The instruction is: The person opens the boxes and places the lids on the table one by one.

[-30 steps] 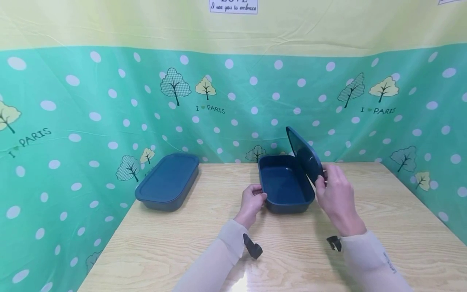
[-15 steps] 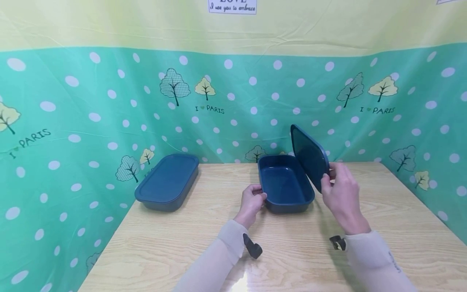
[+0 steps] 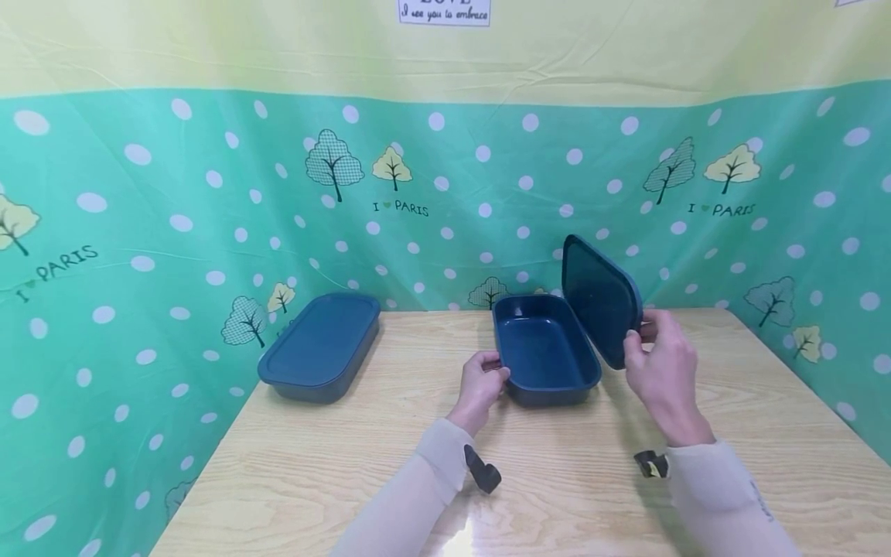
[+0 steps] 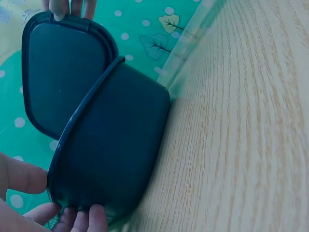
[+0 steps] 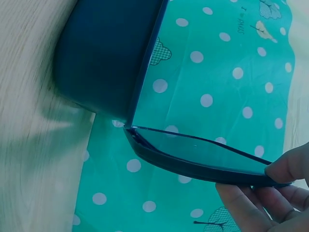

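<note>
A dark blue rectangular food container (image 3: 546, 352) stands uncovered on the table, its inside bare. My left hand (image 3: 482, 389) grips its near left side, thumb at the rim and fingers against the outer wall, as the left wrist view shows. The container's matching lid (image 3: 600, 302) is tilted up beyond its right side. My right hand (image 3: 663, 367) pinches the lid's near right edge between thumb (image 5: 289, 164) and fingers. In the right wrist view the lid's far end overlaps the container's rim.
A second dark blue container (image 3: 320, 348) with its lid on sits at the table's left. The wooden table (image 3: 418, 480) ends at the back against a green dotted cloth (image 3: 445, 255), which also hangs along both sides. A dark strap hangs at each wrist.
My right hand has drawn the lid rightward, away from the container, turning its underside more toward the head camera. The left hand and the container have stayed put.
</note>
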Available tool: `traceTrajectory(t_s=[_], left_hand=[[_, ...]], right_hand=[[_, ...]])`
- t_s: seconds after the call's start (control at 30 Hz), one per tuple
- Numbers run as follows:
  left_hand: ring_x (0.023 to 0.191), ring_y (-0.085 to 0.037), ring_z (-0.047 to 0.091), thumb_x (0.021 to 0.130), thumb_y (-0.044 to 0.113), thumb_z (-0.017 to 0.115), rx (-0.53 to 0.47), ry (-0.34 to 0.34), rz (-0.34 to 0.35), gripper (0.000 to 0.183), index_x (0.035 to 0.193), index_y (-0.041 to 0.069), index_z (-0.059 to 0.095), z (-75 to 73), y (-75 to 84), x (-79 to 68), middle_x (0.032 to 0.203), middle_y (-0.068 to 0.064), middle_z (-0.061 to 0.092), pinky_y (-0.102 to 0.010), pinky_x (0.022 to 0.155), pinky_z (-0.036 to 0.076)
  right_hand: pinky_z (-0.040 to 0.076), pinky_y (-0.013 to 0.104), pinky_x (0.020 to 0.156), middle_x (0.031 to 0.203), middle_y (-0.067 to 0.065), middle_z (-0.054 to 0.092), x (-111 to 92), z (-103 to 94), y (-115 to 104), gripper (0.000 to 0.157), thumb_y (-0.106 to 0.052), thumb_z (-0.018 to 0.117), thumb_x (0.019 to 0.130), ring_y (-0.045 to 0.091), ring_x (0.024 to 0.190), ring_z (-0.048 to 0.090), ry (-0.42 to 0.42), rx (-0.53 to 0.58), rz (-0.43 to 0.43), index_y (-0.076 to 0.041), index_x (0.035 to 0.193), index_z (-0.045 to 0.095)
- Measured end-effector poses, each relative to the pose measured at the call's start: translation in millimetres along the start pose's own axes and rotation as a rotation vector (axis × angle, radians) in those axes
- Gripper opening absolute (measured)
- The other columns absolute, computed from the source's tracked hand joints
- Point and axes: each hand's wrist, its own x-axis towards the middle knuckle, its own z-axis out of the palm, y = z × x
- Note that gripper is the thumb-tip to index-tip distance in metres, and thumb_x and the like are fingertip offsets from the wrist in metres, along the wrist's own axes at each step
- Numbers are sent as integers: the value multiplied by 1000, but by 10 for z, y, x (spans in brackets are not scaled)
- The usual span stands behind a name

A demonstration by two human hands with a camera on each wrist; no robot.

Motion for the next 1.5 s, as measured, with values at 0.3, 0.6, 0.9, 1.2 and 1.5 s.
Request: traceTrajectory(t_s=[0.3, 0.6, 0.9, 1.2, 1.5], left_hand=[[80, -16, 59, 85, -5, 60, 20, 5, -5, 30, 115, -2, 58, 11, -10, -7, 104, -11, 63, -38, 74, 53], [80, -15, 58, 85, -6, 60, 12, 3, -2, 31, 116, -3, 57, 10, -2, -7, 103, -11, 63, -38, 75, 53], [77, -14, 58, 85, -5, 60, 9, 3, -1, 31, 116, -3, 57, 10, 0, -2, 103, -11, 63, -36, 72, 53], [78, -14, 58, 86, -5, 60, 13, 4, -3, 31, 117, -2, 57, 5, 3, -5, 104, -11, 64, -37, 73, 53], [78, -14, 58, 86, -5, 60, 14, -2, -2, 32, 118, -3, 56, 3, 12, -11, 104, -11, 64, -36, 73, 52]], right_hand=[[43, 48, 78, 93, 23, 64, -7, -40, 42, 25, 2, 57, 86, 38, 85, 62, 7, 23, 63, 6, 111, 57], [41, 41, 78, 96, 23, 64, 5, -70, 81, 28, -3, 56, 89, 36, 90, 60, -18, 20, 170, 4, 116, 56], [38, 31, 75, 98, 21, 64, 25, -96, 115, 31, -7, 55, 90, 30, 91, 58, -20, 17, 259, 1, 120, 56], [37, 30, 77, 98, 19, 64, 30, -120, 153, 33, -9, 56, 89, 23, 91, 55, -19, 18, 332, -1, 121, 55], [41, 20, 67, 101, 15, 62, 25, -143, 196, 35, -11, 57, 90, 14, 86, 53, -30, 28, 408, -3, 124, 54]])
